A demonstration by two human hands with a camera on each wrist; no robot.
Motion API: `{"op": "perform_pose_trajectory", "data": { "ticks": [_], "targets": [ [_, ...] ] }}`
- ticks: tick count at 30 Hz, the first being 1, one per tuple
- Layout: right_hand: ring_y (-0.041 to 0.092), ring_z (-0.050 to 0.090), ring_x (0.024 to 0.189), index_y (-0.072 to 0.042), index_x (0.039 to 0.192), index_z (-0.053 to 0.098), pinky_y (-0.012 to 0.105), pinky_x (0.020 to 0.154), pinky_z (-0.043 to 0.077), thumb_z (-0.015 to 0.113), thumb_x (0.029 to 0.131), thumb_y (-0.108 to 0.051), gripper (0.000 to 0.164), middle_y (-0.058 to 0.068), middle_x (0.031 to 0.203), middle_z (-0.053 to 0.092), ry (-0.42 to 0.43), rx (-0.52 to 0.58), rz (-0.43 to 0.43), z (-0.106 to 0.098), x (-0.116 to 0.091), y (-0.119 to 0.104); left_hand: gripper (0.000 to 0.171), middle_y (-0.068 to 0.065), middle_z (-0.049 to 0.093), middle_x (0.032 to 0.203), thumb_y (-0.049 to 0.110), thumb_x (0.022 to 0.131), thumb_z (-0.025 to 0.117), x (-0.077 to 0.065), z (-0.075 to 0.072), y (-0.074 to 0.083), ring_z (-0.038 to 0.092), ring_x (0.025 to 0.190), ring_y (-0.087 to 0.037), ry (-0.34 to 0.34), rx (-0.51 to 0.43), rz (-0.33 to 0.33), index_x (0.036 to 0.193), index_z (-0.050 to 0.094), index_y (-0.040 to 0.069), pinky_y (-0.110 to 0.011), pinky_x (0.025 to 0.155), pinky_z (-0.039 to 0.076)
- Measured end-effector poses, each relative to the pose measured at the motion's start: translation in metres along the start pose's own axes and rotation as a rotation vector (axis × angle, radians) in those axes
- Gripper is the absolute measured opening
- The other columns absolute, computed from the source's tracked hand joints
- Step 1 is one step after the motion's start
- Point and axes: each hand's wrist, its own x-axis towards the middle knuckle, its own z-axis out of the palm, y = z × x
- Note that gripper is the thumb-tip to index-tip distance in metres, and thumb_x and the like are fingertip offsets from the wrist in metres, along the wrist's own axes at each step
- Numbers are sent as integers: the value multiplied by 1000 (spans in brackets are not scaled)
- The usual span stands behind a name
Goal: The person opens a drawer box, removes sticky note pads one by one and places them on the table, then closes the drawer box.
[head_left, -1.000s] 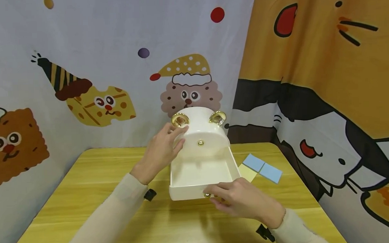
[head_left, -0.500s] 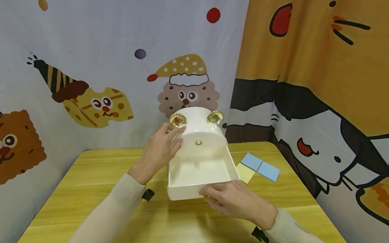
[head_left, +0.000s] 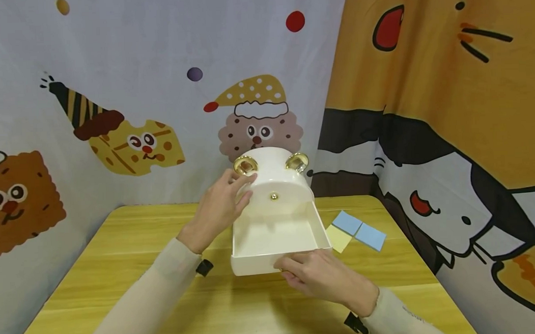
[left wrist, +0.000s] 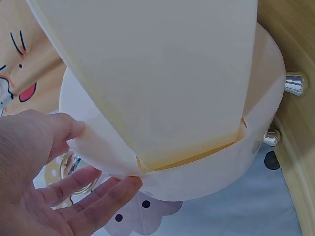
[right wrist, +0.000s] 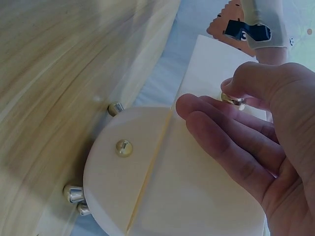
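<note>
A glossy white round-fronted drawer box [head_left: 274,164] with two gold ears [head_left: 246,165] stands on the table. One drawer [head_left: 274,233] is pulled out toward me, with only its bare inside showing. At the box's upper left, my left hand [head_left: 220,203] holds the edge; in the left wrist view its thumb [left wrist: 69,128] and fingers [left wrist: 118,189] touch the white shell. My right hand [head_left: 326,278] is at the drawer front, pinching a gold knob [right wrist: 232,101] between thumb and index finger. In the head view that hand hides the knob.
Blue sticky notes [head_left: 370,236] and a yellow one [head_left: 339,238] lie right of the box on the wooden table [head_left: 120,270]. A second gold knob [head_left: 274,196] is above the drawer, another knob [right wrist: 124,148] below it. Cartoon-printed cloth [head_left: 148,43] hangs behind.
My right fingers have closed over the drawer knob, which showed a second ago. The head view has shifted slightly. My left hand keeps its place, and the drawer stays pulled out.
</note>
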Motion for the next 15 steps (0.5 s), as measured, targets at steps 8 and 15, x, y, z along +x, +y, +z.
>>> {"op": "perform_pose_trajectory", "data": {
  "ticks": [8,15],
  "targets": [
    [-7,48,65,-17,117,82,3,60,36,93,86,-1,37,-12,92,80,17,28,-6,-1,3,3,46,-17,70,129,25,113,80,0,0,0,73,86,-24,-2,2,-2,158,74,20,-35,62,62],
    [-8,47,67,-15,118,81,3,62,38,93,87,2,37,-11,91,78,7,59,0,1,5,9,44,-17,70,128,26,113,81,0,-1,0,72,86,-25,3,-1,-4,157,75,20,-37,64,63]
  ]
}}
